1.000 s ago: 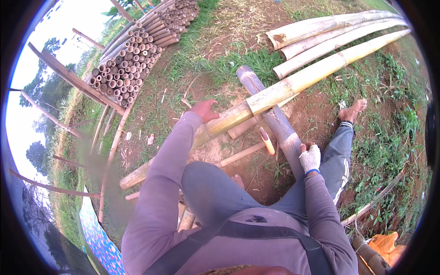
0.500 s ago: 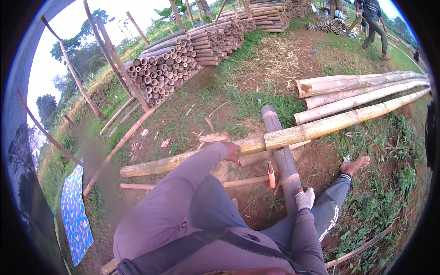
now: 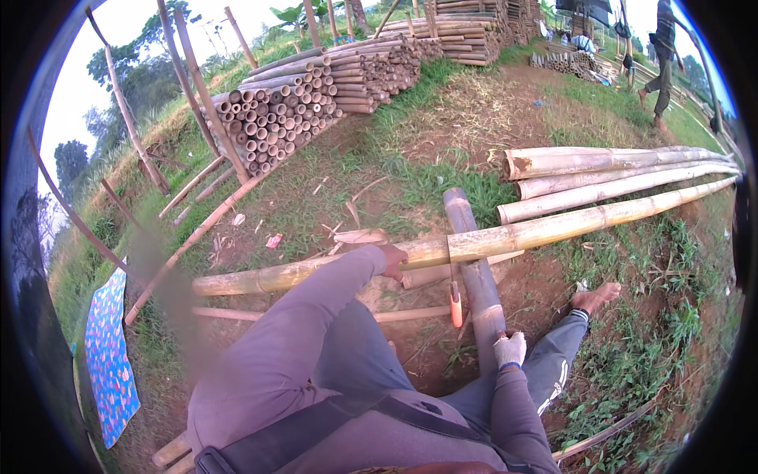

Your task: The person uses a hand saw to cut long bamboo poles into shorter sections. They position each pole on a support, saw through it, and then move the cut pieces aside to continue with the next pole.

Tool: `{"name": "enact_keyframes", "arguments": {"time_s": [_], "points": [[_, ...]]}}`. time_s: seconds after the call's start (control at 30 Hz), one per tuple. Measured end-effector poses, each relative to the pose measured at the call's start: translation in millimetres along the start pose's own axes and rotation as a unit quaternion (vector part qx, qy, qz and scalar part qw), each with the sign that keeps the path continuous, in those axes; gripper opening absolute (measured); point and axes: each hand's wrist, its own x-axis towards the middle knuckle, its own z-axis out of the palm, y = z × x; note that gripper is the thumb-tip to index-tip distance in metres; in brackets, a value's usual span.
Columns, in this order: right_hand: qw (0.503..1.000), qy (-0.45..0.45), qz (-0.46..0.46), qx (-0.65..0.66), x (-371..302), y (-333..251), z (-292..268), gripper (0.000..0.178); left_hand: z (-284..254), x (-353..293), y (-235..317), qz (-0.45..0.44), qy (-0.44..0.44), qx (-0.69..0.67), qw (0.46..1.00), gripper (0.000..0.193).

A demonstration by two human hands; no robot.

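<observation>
A long pale bamboo pole [image 3: 553, 231] lies crosswise in front of me, over a thicker, darker bamboo piece [image 3: 480, 294]. My left hand [image 3: 392, 262] is wrapped over the pole, left of where the two cross. A hand saw with an orange handle [image 3: 455, 306] stands in the pole beside the crossing, its thin blade upright in the bamboo and no hand on it. My right hand [image 3: 511, 350], in a whitish glove, is closed against the near end of the dark piece; what its fingers hold, if anything, is hidden.
Several cut bamboo poles [image 3: 584, 162] lie to the right, beyond the long pole. A big bamboo stack [image 3: 276, 118] stands at the far left behind leaning posts. A blue patterned cloth [image 3: 110, 363] hangs at left. Someone walks [image 3: 662, 67] at the far right.
The view has shifted slightly, and the walking person at the far right has moved further right. Both my hands and the saw keep their places on the bamboo.
</observation>
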Motion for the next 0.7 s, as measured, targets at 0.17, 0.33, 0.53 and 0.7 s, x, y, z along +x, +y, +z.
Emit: {"name": "enact_keyframes", "arguments": {"time_s": [0.17,0.33,0.53,0.7], "points": [[1.0,0.011,-0.005,0.009,-1,2,0,0.031,1,0,2,0.003,-0.002,-0.002,1.0,0.076],[1.0,0.001,-0.013,0.008,1,4,1,0.031,6,-3,-5,0.0,0.0,-0.008,1.0,0.077],[1.0,0.007,-0.009,-0.002,3,7,2,0.031,2,-5,-6,-0.002,0.0,-0.003,1.0,0.079],[1.0,0.002,-0.01,-0.002,4,5,2,0.03,3,-5,-8,-0.003,-0.001,-0.01,1.0,0.078]]}}
